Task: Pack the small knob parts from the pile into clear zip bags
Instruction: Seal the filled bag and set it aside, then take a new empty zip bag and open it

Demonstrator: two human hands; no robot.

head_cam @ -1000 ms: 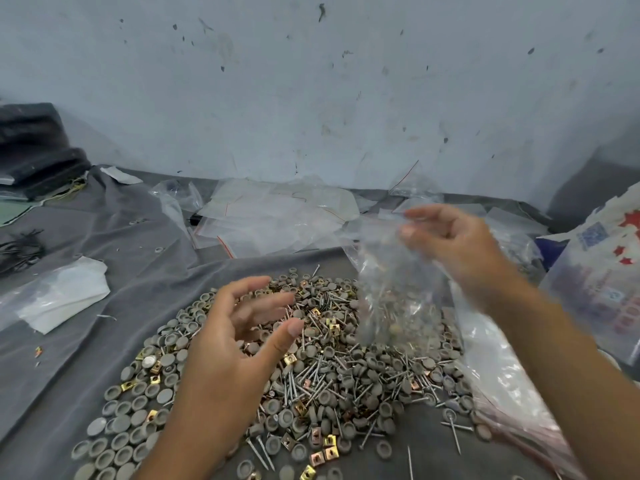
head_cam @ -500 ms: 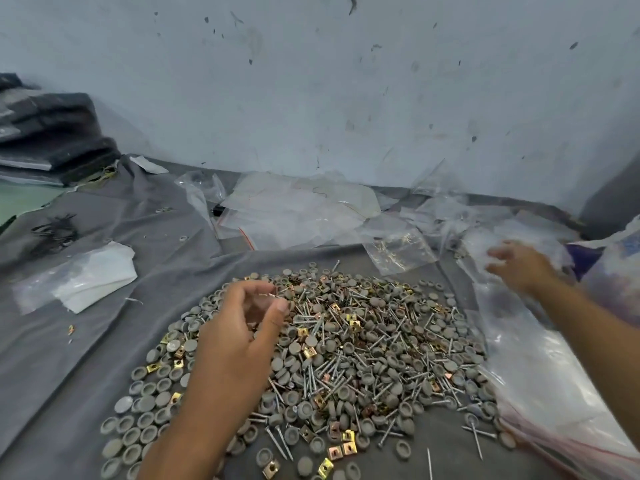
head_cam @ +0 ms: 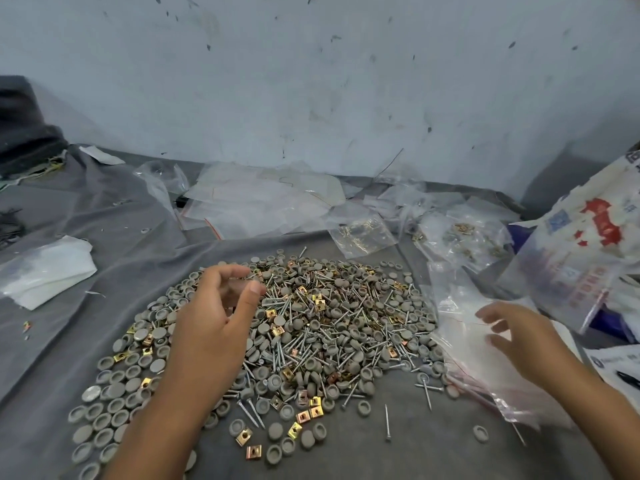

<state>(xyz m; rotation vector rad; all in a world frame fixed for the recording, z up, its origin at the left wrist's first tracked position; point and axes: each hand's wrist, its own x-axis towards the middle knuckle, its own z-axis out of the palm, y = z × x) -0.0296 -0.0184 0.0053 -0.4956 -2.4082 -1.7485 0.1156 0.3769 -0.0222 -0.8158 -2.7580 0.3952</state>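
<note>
Head view: left hand [head_cam: 211, 317] poised over pile of knob parts [head_cam: 311, 327] on grey tabletop [head_cam: 433, 455], fingers [head_cam: 225, 271] loosely curled, holding nothing visible; right hand [head_cam: 519, 341] spread open on empty zip bags [head_cam: 464, 348] beside pile's right edge, nearer than half a second earlier, when reaching farther back

We saw a work surface draped in grey cloth [head_cam: 114, 237], its middle heaped with a pile [head_cam: 311, 327] of grey knob caps, nails and brass clips. Clear zip bags [head_cam: 263, 199] lay along the far edge, a stack of empty bags [head_cam: 485, 362] at the right edge, white plastic [head_cam: 45, 271] near the left edge.
</note>
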